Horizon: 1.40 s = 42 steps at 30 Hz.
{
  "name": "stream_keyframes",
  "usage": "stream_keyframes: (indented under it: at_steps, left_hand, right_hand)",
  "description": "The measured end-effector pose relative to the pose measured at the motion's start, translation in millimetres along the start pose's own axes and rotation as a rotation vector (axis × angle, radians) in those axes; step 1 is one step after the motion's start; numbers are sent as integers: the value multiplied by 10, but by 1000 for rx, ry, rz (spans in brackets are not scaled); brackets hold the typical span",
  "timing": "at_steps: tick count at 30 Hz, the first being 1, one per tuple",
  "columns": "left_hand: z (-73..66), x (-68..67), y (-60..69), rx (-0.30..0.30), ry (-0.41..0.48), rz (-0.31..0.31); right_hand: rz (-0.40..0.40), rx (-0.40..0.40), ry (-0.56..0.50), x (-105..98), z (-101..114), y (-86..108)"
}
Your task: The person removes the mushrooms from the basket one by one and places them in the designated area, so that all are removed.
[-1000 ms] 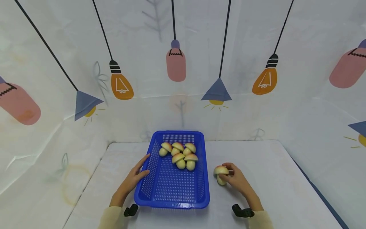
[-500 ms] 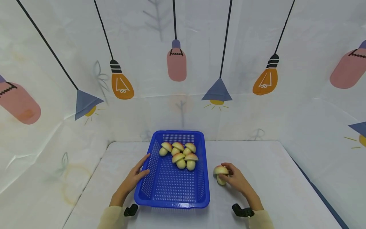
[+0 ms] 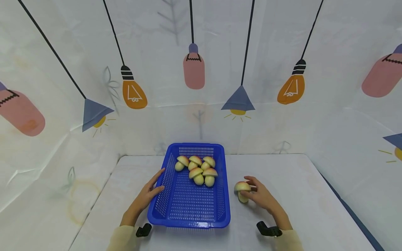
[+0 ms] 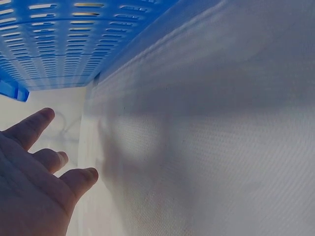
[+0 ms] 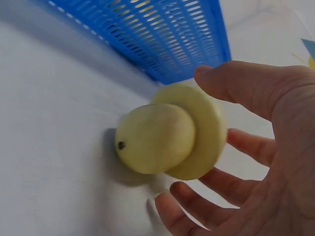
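A toy mushroom (image 3: 243, 187) with a yellow-brown cap and pale stem stands on the white table, right of the blue basket (image 3: 188, 221). Around its right side is my right hand (image 3: 262, 197), fingers loosely spread. In the right wrist view, the thumb (image 5: 231, 83) lies by the cap's edge and the other fingers are apart from one another; whether any touches the mushroom (image 5: 157, 137) is hard to tell. My left hand (image 3: 145, 196) rests against the basket's left side with extended fingers. Several similar mushrooms (image 3: 209, 176) lie inside the basket, toward its far end.
Behind the table (image 3: 301, 195) rises a pale cloth backdrop (image 3: 270, 129) printed with lamps. The basket's perforated wall (image 5: 167, 39) stands close beyond the lone mushroom in the right wrist view.
My right hand has shifted slightly to the right, and its fingers have spread a little off the mushroom, which stays in place. The left hand and basket have not moved.
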<state>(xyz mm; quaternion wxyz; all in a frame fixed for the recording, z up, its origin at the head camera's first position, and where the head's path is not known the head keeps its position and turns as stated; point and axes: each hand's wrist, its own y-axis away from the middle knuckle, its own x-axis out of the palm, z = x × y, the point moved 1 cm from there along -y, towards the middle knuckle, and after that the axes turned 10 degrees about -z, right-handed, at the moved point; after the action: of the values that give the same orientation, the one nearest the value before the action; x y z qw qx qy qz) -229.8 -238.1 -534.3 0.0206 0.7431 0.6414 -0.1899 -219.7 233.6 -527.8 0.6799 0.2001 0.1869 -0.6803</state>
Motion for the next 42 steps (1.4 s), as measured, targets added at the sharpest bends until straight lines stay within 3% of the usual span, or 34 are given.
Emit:
stream_keyframes:
  at_steps: [4, 9, 14, 21, 28, 32, 42]
  left_hand:
    - [1, -4, 0, -12, -2, -2]
    - [-10, 6, 3, -13, -23, -13]
    - [-30, 16, 10, -20, -29, -15]
    - [-45, 22, -1, -25, -23, -9]
    - [-40, 17, 10, -66, 19, 8]
    - [-16, 17, 4, -63, 27, 1]
    - [18, 17, -12, -70, 62, -11]
  right_hand:
    - [-6, -9, 11, -96, 136, -25]
    - [-31, -128, 23, -192, 383, -96]
    - [-41, -219, -27, -158, 685, -200]
    - [3, -278, -75, 91, 1051, -323]
    - [120, -326, -87, 432, 1335, -458]
    - [177, -337, -112, 633, 1428, -538]
    - [219, -377, -9, 1057, 1459, -658]
